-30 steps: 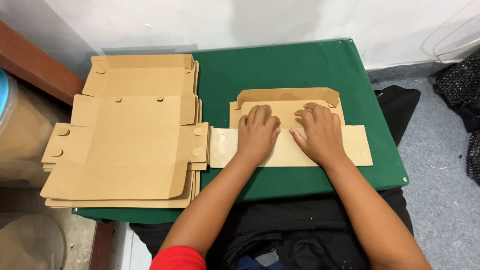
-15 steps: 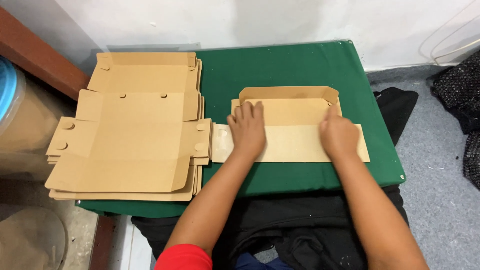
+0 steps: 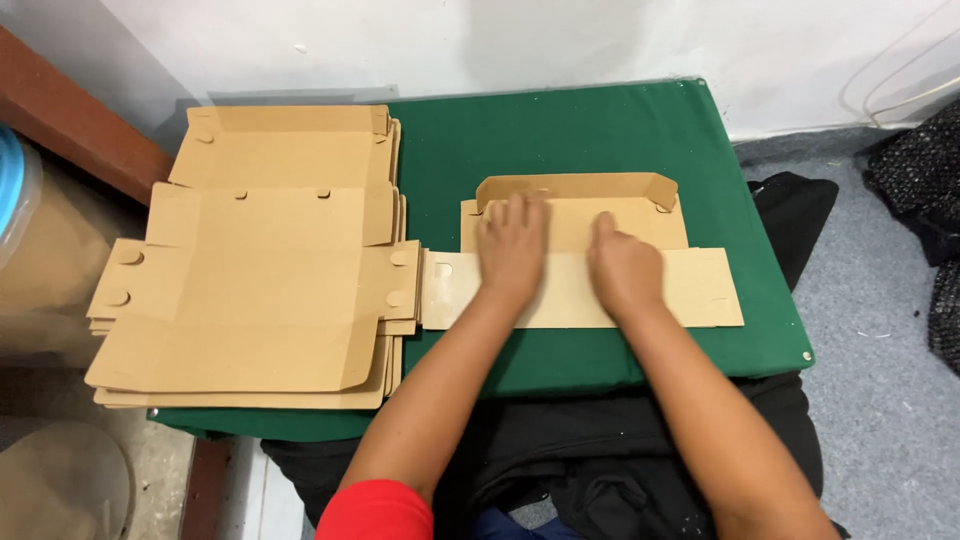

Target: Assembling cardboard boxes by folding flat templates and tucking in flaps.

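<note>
A flat brown cardboard box blank [image 3: 690,285], partly folded, lies on the green table [image 3: 560,130] in front of me. My left hand [image 3: 512,248] presses flat on its middle left, fingers pointing away from me. My right hand [image 3: 624,268] lies palm down beside it on the folded panel, fingers together. The blank's far flap [image 3: 575,187] stands slightly raised behind both hands. Neither hand grips anything; both rest on the cardboard.
A stack of unfolded cardboard blanks [image 3: 260,260] covers the table's left half and overhangs its edge. A reddish wooden ledge [image 3: 90,130] and a blue-lidded container [image 3: 15,185] are at the far left. Dark fabric [image 3: 915,200] lies on the grey floor at right.
Both hands slid toward the middle of the blank; the right hand came in from the right end, the left hand shifted right and up. The blank stays flat.
</note>
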